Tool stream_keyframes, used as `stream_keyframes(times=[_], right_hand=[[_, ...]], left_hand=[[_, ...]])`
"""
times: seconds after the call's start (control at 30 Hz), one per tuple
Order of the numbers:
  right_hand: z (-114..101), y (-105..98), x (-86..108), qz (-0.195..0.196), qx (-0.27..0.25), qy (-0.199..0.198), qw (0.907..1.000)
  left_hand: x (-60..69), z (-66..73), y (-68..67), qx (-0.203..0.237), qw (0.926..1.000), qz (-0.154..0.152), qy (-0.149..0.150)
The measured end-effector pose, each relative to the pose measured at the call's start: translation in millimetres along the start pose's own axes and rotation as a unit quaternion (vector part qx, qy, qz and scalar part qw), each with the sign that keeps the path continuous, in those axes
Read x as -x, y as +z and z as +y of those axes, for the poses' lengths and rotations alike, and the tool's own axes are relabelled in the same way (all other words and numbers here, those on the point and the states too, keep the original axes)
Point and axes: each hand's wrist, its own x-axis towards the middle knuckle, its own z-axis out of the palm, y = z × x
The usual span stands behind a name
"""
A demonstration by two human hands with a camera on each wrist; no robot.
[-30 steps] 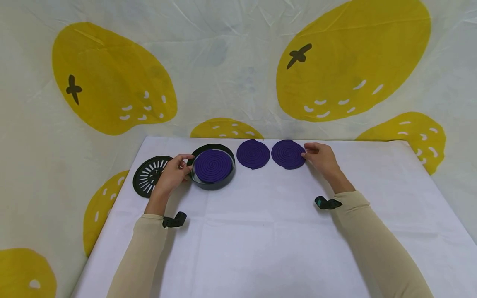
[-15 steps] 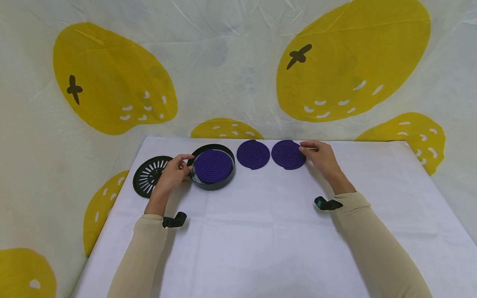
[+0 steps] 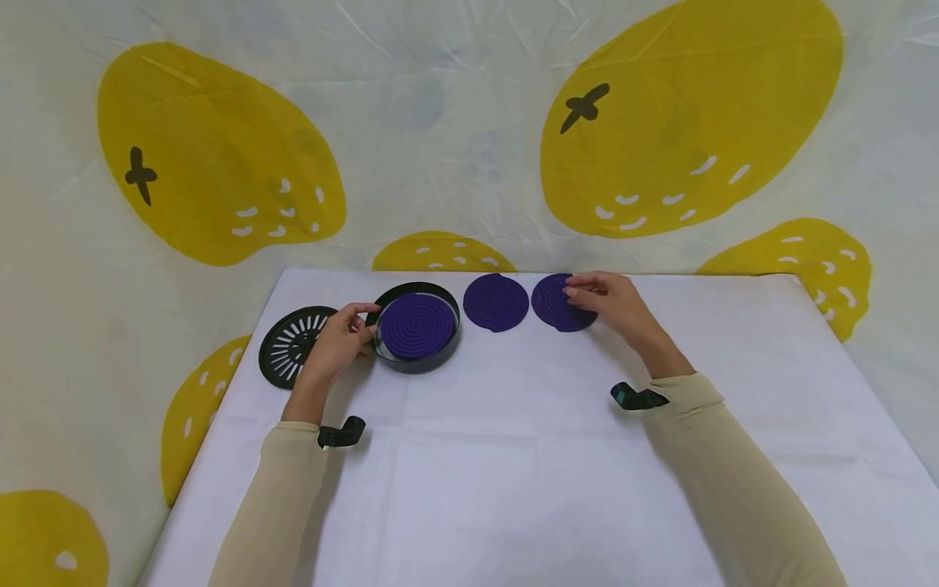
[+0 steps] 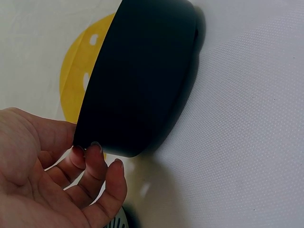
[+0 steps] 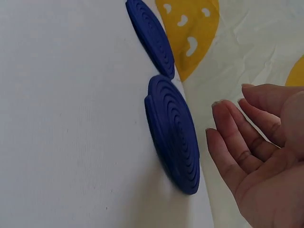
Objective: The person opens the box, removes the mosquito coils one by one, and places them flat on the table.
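Observation:
My left hand (image 3: 339, 342) pinches the left rim of a round dark tin (image 3: 415, 367), with thumb and fingertips at the edge. A purple spiral mosquito coil (image 3: 417, 326) lies inside the tin. In the left wrist view the tin's dark wall (image 4: 137, 71) stands beside my fingers. My right hand (image 3: 609, 303) hovers over the rightmost mosquito coil (image 3: 550, 306), fingers loosely bent and apart from it in the right wrist view, where that coil (image 5: 175, 135) looks blue. To its left lies another mosquito coil (image 3: 495, 302), flat on the table.
A black slotted lid (image 3: 282, 350) lies left of the tin, partly behind my left hand. The white-covered table (image 3: 469, 473) ends at the back against a cloth (image 3: 440, 122) printed with yellow fruit.
My right hand has moved left, from the right edge of the rightmost mosquito coil to over it. The left hand stays on the tin's rim.

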Motion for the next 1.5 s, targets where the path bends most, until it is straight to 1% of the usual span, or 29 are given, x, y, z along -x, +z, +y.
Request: stream_keyframes(times=[0.1,0.27,0.4,0.47,0.57,0.67,0.77,0.93,1.07,1.23,1.37,1.5], right_hand=[[-6.4,4.5,0.9,-0.015,0.006,-0.001,0.9999],[-17.2,15.0,2.6,-0.049,0.059,-0.005,0.9970],[-24.4,25.2,2.8,-0.068,0.081,-0.001,0.9943],[-26.9,29.9,2.6,-0.075,0.085,0.000,0.9936],[-30.5,36.8,2.3,-0.083,0.081,-0.003,0.9932],[-33.8,42.9,2.1,-0.090,0.077,-0.017,0.9928],[-37.6,48.5,2.6,-0.092,0.094,-0.030,0.9908],[-42.4,56.8,2.4,-0.098,0.121,-0.034,0.9872],[-45.0,62.2,1.1,-0.098,0.127,-0.043,0.9862],[-48.6,68.8,-1.1,-0.099,0.116,-0.051,0.9869],[-51.2,75.2,-3.9,-0.106,0.099,-0.049,0.9883],[-52.6,82.7,-6.4,-0.109,0.097,-0.041,0.9884]], left_hand=[[-0.3,0.1,-0.5,-0.003,1.0000,0.002,0.001],[0.0,0.6,-0.8,-0.007,1.0000,0.003,0.002],[-0.6,-0.3,-0.9,-0.005,1.0000,0.003,0.000],[-1.2,-1.0,-0.9,-0.003,1.0000,0.002,-0.001],[-2.0,-2.0,-1.0,-0.002,1.0000,0.001,-0.002],[-2.0,-2.0,-1.0,-0.003,1.0000,0.000,-0.002],[-1.4,-1.6,-1.1,-0.006,1.0000,0.001,-0.002],[-0.1,-0.8,-0.9,-0.007,1.0000,0.002,-0.001],[0.0,-1.1,-0.5,-0.005,1.0000,0.003,-0.001],[-0.9,-2.2,0.6,-0.009,0.9999,0.005,0.001],[-0.4,-0.8,1.0,-0.005,1.0000,0.006,0.001],[0.7,0.8,0.8,-0.002,1.0000,0.005,0.000]])
